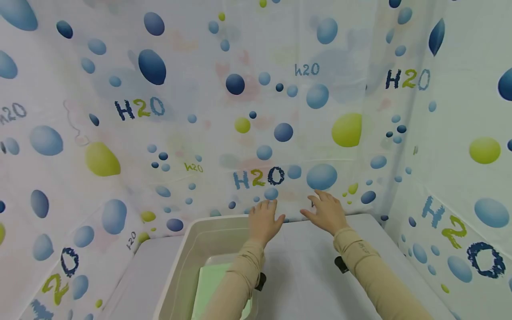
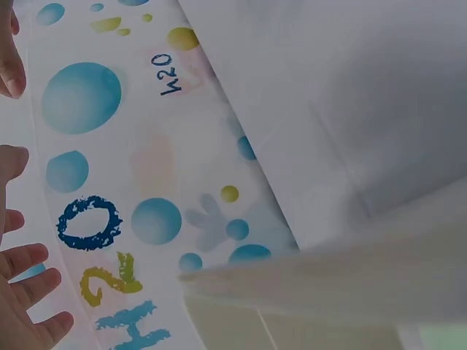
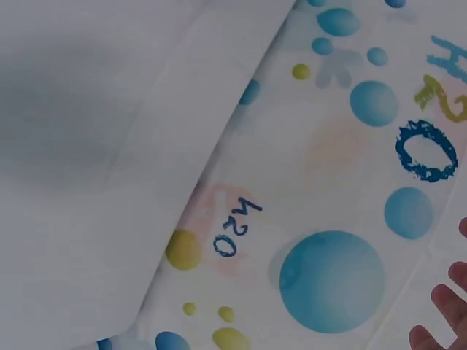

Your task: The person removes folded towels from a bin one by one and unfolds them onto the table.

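Observation:
Both hands hang in the air over the far part of the white table, with nothing in them. My left hand [image 1: 265,223] is nearest to the beige plastic tub [image 1: 173,278], over its far right corner, its fingers spread. To its right, my right hand [image 1: 327,212] reaches forward with fingers apart. In the tub lies a flat light green piece [image 1: 212,282], partly hidden by the left forearm. The left wrist view has the left hand's fingers [image 2: 33,288] at its left edge. Only the right hand's fingertips [image 3: 441,299] enter the right wrist view.
White table [image 1: 298,271] extends right of the tub. Around it hangs a white curtain [image 1: 208,146] printed with blue and green bubbles and H2O lettering, right behind the table's far edge. Each wrist carries a small black device [image 1: 341,265].

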Motion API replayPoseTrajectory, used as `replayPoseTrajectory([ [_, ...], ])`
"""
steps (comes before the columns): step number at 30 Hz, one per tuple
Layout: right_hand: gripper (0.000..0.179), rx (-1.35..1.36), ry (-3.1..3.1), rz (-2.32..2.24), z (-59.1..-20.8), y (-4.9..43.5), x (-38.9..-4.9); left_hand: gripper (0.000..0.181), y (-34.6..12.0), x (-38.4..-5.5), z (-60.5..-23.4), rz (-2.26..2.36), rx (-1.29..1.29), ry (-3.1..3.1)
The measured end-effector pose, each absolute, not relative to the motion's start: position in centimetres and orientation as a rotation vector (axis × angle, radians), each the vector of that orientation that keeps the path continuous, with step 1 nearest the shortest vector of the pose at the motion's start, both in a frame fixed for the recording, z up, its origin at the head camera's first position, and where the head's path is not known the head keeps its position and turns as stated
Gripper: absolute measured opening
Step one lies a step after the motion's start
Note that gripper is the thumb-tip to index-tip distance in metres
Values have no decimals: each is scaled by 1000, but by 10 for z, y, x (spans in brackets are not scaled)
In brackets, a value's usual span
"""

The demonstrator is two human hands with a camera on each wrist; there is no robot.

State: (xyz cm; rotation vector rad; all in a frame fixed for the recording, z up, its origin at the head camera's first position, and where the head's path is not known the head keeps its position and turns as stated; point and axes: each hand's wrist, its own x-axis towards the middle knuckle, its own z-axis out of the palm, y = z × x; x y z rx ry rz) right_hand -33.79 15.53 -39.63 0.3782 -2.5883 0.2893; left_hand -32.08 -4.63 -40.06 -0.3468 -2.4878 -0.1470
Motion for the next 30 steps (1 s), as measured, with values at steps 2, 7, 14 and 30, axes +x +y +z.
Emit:
replayPoseTrajectory([
  [2, 55, 380, -2577, 306, -394, 152, -337, 45, -52, -321, -400, -167, -355, -2478],
  [7, 50, 385, -2564, 343, -390, 142, -337, 43, -65, -318, -396, -203, -377, -2497],
  [14, 41, 422, -2527, 411, -387, 126, -337, 39, -88, -315, -390, -206, -382, -2532],
  [30, 35, 508, -2575, 604, -372, 78, -329, 41, -160, -305, -382, -327, -234, -2601],
])
